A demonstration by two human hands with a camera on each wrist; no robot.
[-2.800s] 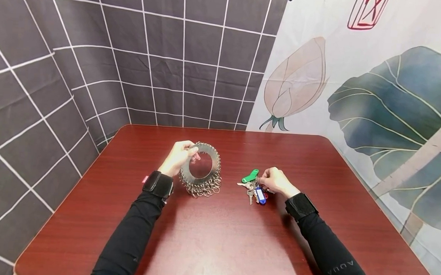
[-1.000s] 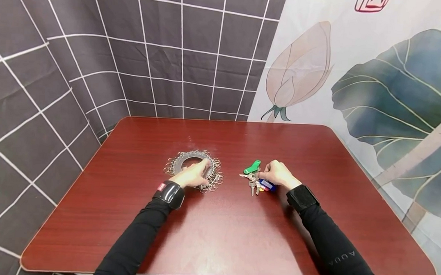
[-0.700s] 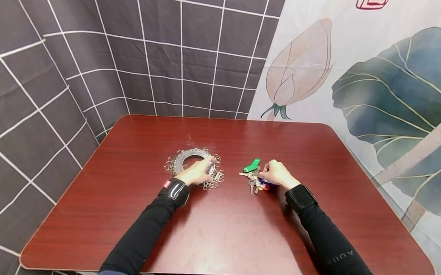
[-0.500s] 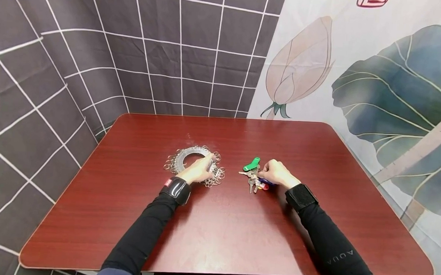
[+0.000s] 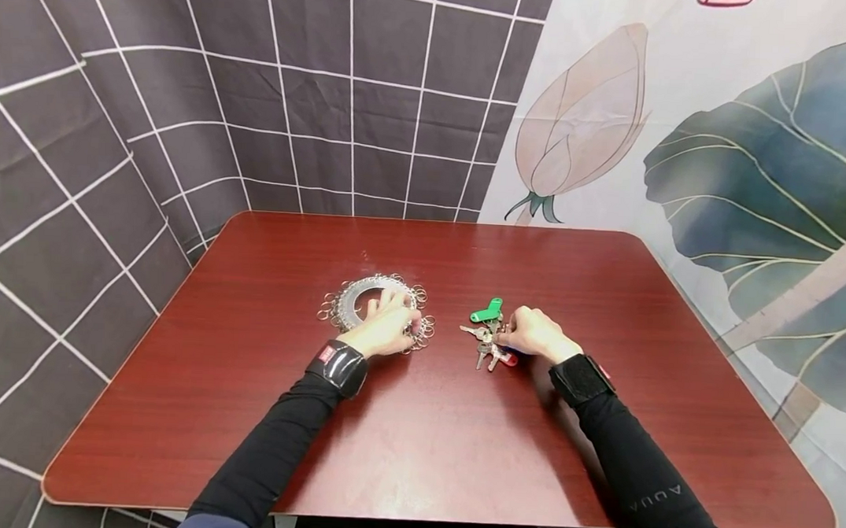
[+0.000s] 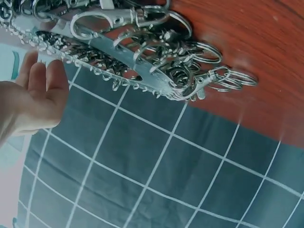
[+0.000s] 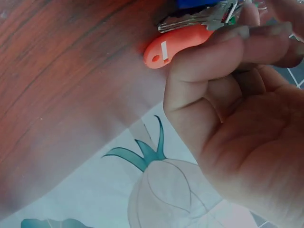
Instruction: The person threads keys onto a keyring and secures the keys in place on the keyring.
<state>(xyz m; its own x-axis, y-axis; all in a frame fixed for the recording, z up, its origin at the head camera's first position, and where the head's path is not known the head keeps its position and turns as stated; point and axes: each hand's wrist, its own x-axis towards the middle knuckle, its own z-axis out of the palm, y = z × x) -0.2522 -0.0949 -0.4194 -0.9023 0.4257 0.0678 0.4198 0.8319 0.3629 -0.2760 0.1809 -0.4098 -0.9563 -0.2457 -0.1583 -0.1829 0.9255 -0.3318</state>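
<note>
A flat metal ring [image 5: 348, 302], edged with many small clasps and split rings, lies on the table. My left hand [image 5: 381, 329] is over its near right side, fingers loosely bent and reaching across the band. In the left wrist view, those fingertips [image 6: 56, 71] are at the ring's toothed edge, with swivel clasps [image 6: 111, 20] alongside. To the right, my right hand [image 5: 536, 334] pinches a bunch of keys [image 5: 484, 352] on the tabletop. A green key tag [image 5: 488, 311] and a red tag [image 7: 178, 43] belong to the bunch; a blue tag [image 7: 194, 3] shows beside the keys.
The reddish-brown table [image 5: 415, 437] has rounded corners. Behind it hangs a grey grid-patterned cloth [image 5: 387, 113], and at the right a white cloth [image 5: 585, 121] printed with a lotus bud and leaf.
The metal ring, held upright by my left hand at first, now lies flat. The left fingers have shifted over its band. My right hand stays at the keys, whose green tag has turned slightly.
</note>
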